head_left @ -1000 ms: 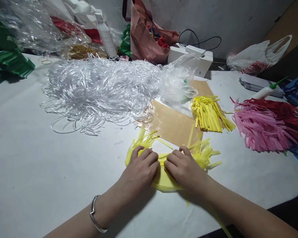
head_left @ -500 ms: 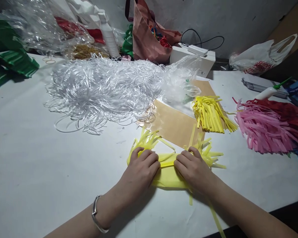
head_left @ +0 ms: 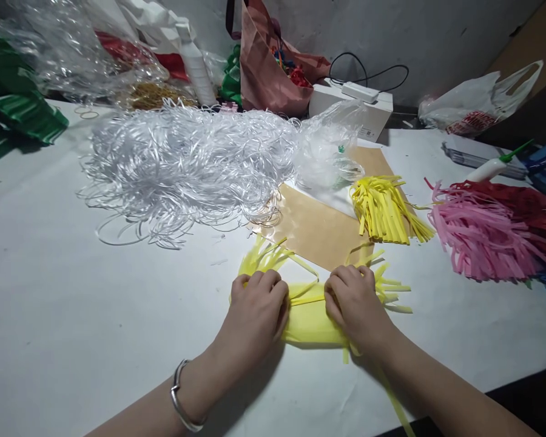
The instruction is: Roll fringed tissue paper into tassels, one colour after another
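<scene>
A yellow fringed tissue paper piece (head_left: pixel 310 315) lies on the white table near its front edge. My left hand (head_left: pixel 255 312) presses on its left part with fingers curled over it. My right hand (head_left: pixel 355 303) grips its right part the same way. Between the two hands the paper is bunched into a thick roll. Cut yellow strips fan out beyond both hands toward the back. A silver bracelet (head_left: pixel 182 400) is on my left wrist.
A big heap of white ribbon strands (head_left: pixel 182 164) lies behind, beside a brown card sheet (head_left: pixel 313 227) and a yellow tassel (head_left: pixel 384 209). Pink and red tassels (head_left: pixel 486 230) lie right, with a glue bottle (head_left: pixel 494 167). Bags, green foil and a white box (head_left: pixel 350 109) line the back.
Both hands have moved apart along the yellow paper and curled tighter onto it. The middle part has become a thicker roll.
</scene>
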### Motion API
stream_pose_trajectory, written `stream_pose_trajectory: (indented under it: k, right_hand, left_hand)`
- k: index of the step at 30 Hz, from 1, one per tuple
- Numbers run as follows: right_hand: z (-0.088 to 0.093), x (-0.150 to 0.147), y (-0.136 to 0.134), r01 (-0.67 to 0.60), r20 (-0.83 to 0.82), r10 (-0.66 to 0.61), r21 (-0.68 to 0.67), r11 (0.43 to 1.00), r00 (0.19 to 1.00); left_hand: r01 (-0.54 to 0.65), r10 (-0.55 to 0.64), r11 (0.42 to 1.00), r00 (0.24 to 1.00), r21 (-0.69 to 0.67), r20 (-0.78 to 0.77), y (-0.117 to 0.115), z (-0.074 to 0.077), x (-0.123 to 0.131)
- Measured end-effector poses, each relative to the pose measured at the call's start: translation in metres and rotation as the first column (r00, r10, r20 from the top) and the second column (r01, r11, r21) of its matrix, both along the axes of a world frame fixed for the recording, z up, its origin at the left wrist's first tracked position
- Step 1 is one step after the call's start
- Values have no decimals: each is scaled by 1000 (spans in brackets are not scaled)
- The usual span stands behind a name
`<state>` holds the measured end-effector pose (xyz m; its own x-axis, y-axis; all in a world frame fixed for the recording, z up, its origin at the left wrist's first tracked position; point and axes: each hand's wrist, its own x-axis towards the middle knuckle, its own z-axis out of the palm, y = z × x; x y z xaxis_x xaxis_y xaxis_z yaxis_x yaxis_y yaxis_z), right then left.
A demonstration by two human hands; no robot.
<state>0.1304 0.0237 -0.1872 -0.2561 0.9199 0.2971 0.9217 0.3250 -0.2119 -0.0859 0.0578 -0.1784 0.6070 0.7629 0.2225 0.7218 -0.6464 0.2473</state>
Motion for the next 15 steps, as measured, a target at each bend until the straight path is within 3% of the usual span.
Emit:
stream_pose_trajectory:
  k: [6, 10, 15]
  right_hand:
    - [5, 1, -2, -320, 166, 308, 49, 946, 937]
    - [12, -8, 5, -403, 294, 384, 6, 915, 875]
    - [18, -24, 15, -478, 457, 429, -11, 878, 779]
  left_hand:
    - [164, -163, 975, 986, 148, -13, 0, -4, 0]
    - [195, -185, 962, 980, 193, -69, 3, -6, 3]
    - [131, -133, 985, 991, 113, 11, 7, -6, 3]
